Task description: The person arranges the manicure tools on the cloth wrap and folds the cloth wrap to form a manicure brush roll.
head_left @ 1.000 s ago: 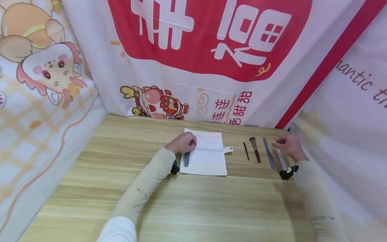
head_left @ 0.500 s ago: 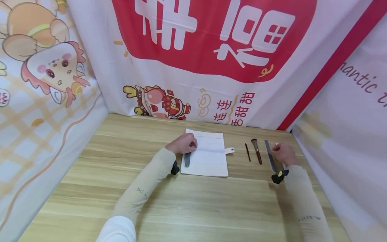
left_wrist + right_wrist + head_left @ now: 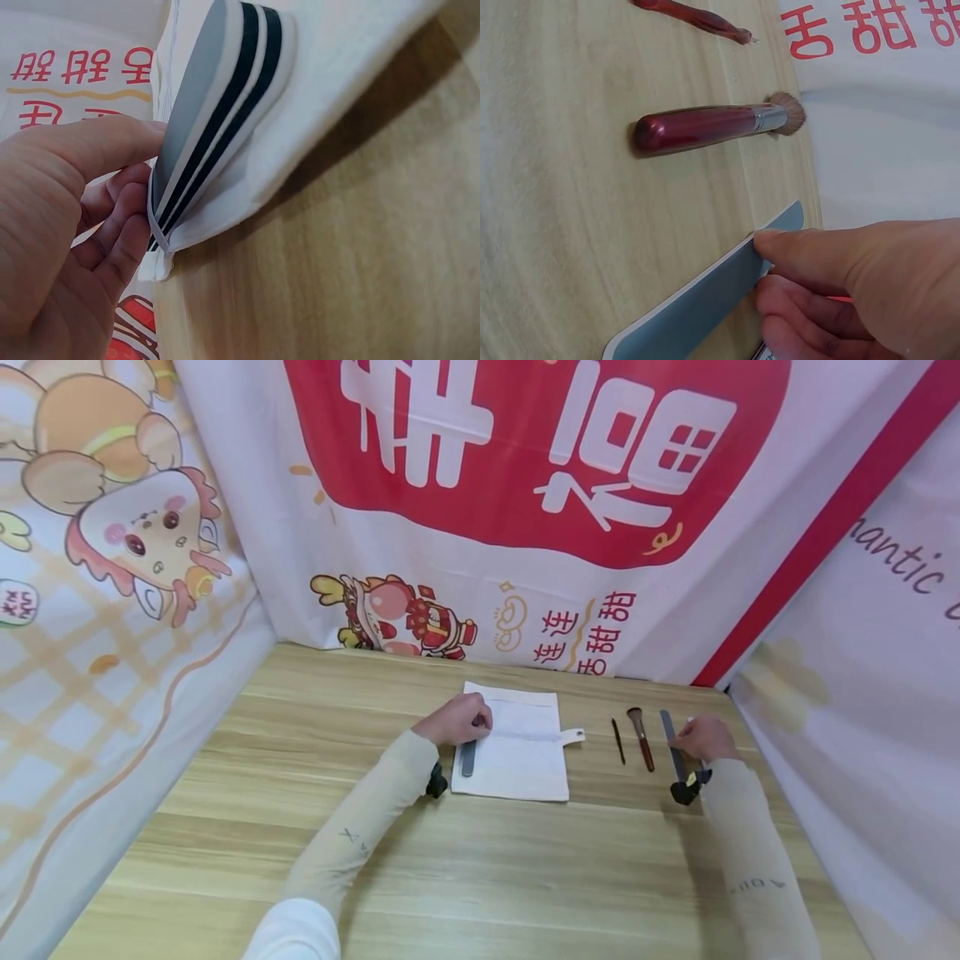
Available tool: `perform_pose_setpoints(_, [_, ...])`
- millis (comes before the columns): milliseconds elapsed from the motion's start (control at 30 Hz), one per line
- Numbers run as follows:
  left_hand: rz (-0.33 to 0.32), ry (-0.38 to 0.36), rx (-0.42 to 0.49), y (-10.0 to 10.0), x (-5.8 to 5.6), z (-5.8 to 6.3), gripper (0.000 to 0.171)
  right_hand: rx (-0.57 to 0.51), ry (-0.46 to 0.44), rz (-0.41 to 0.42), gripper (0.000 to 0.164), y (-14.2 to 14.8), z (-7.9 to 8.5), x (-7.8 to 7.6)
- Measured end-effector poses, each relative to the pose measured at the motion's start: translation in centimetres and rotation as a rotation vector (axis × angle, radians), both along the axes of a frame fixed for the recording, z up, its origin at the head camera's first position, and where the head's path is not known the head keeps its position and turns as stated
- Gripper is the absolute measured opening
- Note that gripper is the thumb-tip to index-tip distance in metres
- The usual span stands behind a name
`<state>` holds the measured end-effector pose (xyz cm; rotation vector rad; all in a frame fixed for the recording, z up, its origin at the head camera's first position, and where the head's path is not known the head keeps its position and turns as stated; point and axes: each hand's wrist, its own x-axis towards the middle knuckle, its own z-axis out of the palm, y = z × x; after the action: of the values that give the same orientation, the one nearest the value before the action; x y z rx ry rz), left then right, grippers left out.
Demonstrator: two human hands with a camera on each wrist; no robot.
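A white fabric pouch (image 3: 517, 781) lies unfolded on the table, its snap strap (image 3: 573, 737) sticking out to the right. My left hand (image 3: 454, 720) pinches the edge of its pocket. Grey nail files (image 3: 196, 105) with black and white layered edges stand stacked in that pocket, right at the thumb. Further right, my right hand (image 3: 707, 740) pinches another grey nail file (image 3: 705, 296) near its far end, thumb on its upper face and fingers behind it. In the right wrist view this file is tilted over the wood. A white strip (image 3: 706, 766) is mostly hidden under the right hand.
Between pouch and right hand lie a makeup brush (image 3: 642, 742) with a dark red handle and a slim dark red stick-like tool (image 3: 618, 742). Printed cloth (image 3: 420, 552) hangs behind the wooden table (image 3: 480, 877) and along both sides.
My right hand has moved left from the white strip to the nail file and now pinches it. The left hand stays at the pouch. The head view has shifted slightly.
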<state>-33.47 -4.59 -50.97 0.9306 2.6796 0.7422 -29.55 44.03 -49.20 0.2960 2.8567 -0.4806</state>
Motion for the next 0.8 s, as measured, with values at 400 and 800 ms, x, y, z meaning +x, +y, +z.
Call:
perform_pose_setpoints(400, [0.02,-0.011,0.009,-0.2,0.0,-0.3,0.01,-0.171,-0.121,-0.107,0.029,-0.3,0.9,0.1])
perform_pose_setpoints(800, [0.008,-0.002,0.017,-0.4,0.2,-0.2,0.01,-0.331,-0.031,-0.062,0.029,-0.5,0.9,0.8])
